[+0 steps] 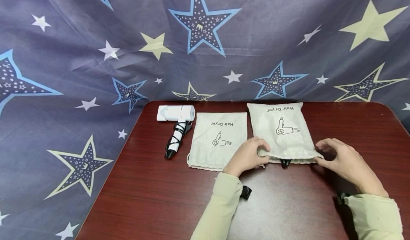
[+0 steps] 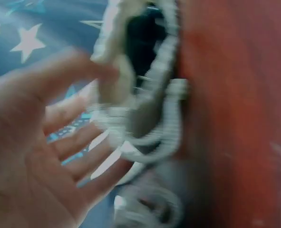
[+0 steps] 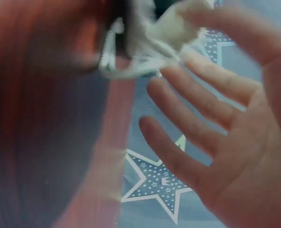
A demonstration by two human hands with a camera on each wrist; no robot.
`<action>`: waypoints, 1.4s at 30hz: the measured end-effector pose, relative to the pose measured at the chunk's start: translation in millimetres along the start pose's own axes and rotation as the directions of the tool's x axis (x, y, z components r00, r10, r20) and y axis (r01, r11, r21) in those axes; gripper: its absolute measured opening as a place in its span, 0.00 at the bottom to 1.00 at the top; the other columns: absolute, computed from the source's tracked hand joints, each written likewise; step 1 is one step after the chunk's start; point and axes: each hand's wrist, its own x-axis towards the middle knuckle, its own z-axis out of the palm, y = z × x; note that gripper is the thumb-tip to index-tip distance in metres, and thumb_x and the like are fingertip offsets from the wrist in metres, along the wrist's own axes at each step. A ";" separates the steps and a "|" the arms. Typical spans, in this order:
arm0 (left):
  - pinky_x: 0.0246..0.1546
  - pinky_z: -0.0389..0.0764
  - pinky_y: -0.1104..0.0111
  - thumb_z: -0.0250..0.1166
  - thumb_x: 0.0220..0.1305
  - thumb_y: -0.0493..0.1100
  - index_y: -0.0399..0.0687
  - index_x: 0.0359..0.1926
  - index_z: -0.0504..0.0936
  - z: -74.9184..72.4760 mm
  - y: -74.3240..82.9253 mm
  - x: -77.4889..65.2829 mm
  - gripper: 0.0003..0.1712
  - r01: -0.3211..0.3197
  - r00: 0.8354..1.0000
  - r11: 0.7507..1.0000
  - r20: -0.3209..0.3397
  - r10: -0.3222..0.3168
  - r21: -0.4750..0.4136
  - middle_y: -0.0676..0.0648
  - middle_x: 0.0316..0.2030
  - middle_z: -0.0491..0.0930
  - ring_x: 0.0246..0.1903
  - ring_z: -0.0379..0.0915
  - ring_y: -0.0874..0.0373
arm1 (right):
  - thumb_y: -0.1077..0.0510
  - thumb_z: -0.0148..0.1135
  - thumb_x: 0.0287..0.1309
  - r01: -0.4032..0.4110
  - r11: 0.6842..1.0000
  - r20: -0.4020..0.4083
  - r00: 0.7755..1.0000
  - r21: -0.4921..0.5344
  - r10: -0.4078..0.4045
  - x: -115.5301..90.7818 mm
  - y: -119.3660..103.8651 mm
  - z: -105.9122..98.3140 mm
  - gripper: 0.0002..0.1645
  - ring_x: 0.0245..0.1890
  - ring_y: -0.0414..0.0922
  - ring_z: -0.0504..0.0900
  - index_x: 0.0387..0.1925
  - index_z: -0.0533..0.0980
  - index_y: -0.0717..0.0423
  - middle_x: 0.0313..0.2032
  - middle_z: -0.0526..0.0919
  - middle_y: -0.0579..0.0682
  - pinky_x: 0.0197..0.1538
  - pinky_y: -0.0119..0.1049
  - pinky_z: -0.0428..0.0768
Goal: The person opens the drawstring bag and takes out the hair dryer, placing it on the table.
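Note:
A cream drawstring bag (image 1: 282, 140) printed "Hair Dryer" lies on the table with its mouth facing the person and its middle bulging. A black cord end (image 1: 285, 162) pokes from the mouth; in the left wrist view, something dark (image 2: 145, 35) shows inside. At the mouth's left corner my left hand (image 1: 250, 154) pinches the cloth, its thumb at the opening and its fingers outside. My right hand (image 1: 347, 161) pinches the right corner between thumb and index finger; the other fingers extend past the cloth. Both wrist views are blurred.
Left of the filled bag lies a second, flat "Hair Dryer" bag (image 1: 221, 136). Farther left is a white hair dryer (image 1: 176, 113), its black cord wound round the handle. A star-patterned cloth (image 1: 205, 72) hangs behind the reddish-brown table (image 1: 144, 197).

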 end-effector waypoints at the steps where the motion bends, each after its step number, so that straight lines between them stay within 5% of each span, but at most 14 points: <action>1: 0.53 0.73 0.77 0.72 0.57 0.45 0.54 0.42 0.83 -2.2 0.0 0.2 0.12 -0.015 1.000 0.998 0.002 0.015 -0.053 0.58 0.44 0.79 0.47 0.74 0.64 | 0.54 0.80 0.42 -0.006 1.000 -0.003 1.000 0.009 0.006 0.0 -1.4 -1.1 0.24 0.36 0.26 0.76 0.43 0.80 0.51 0.38 0.85 0.52 0.36 0.37 0.70; 4: 0.53 0.74 0.75 0.72 0.59 0.48 0.52 0.45 0.84 -7.0 -0.1 0.9 0.13 -0.048 0.999 0.984 -0.010 0.047 -0.172 0.58 0.45 0.79 0.47 0.76 0.61 | 0.49 0.80 0.43 -0.008 0.999 -0.008 1.000 0.047 0.009 1.0 -6.9 -3.4 0.27 0.36 0.21 0.72 0.45 0.80 0.52 0.39 0.85 0.53 0.38 0.31 0.69; 8: 0.53 0.74 0.75 0.69 0.63 0.47 0.52 0.46 0.84 -7.9 -0.1 0.9 0.12 -0.035 0.999 0.986 -0.027 0.031 -0.161 0.58 0.46 0.80 0.48 0.76 0.61 | 0.44 0.78 0.46 -0.037 0.996 0.021 0.999 0.075 0.036 1.8 -16.1 -4.7 0.32 0.37 0.25 0.75 0.50 0.79 0.54 0.41 0.85 0.55 0.41 0.29 0.70; 12: 0.56 0.72 0.77 0.67 0.64 0.46 0.55 0.47 0.84 -4.9 -1.5 0.4 0.11 0.008 1.000 0.997 -0.021 -0.010 -0.083 0.57 0.48 0.81 0.50 0.75 0.65 | 0.40 0.74 0.50 -0.057 0.996 0.066 0.996 0.061 0.053 5.0 -27.8 0.9 0.41 0.46 0.48 0.82 0.59 0.75 0.60 0.49 0.82 0.62 0.49 0.48 0.75; 16: 0.58 0.70 0.77 0.67 0.64 0.45 0.53 0.50 0.85 -1.7 -3.3 -0.6 0.13 0.039 0.998 0.999 0.045 -0.039 -0.004 0.55 0.51 0.81 0.53 0.75 0.65 | 0.40 0.70 0.55 -0.051 0.998 0.115 0.992 0.033 0.047 8.7 -37.5 13.9 0.44 0.53 0.65 0.78 0.63 0.70 0.65 0.55 0.77 0.69 0.51 0.64 0.72; 22: 0.60 0.69 0.77 0.68 0.64 0.44 0.52 0.52 0.85 2.0 -2.4 -1.4 0.15 0.067 0.991 0.997 0.113 -0.072 0.044 0.54 0.52 0.81 0.56 0.74 0.63 | 0.35 0.64 0.60 -0.045 0.998 0.227 0.972 -0.043 0.053 9.7 -44.3 30.9 0.48 0.59 0.70 0.71 0.65 0.66 0.69 0.60 0.72 0.72 0.57 0.67 0.70; 42: 0.60 0.69 0.76 0.70 0.62 0.48 0.57 0.49 0.86 9.6 10.5 1.1 0.14 0.020 0.994 0.973 0.097 -0.043 0.230 0.57 0.51 0.83 0.56 0.74 0.62 | 0.38 0.61 0.62 -0.038 0.994 0.266 0.962 -0.102 0.064 8.7 -45.4 35.6 0.46 0.59 0.72 0.71 0.65 0.65 0.71 0.61 0.72 0.73 0.56 0.67 0.70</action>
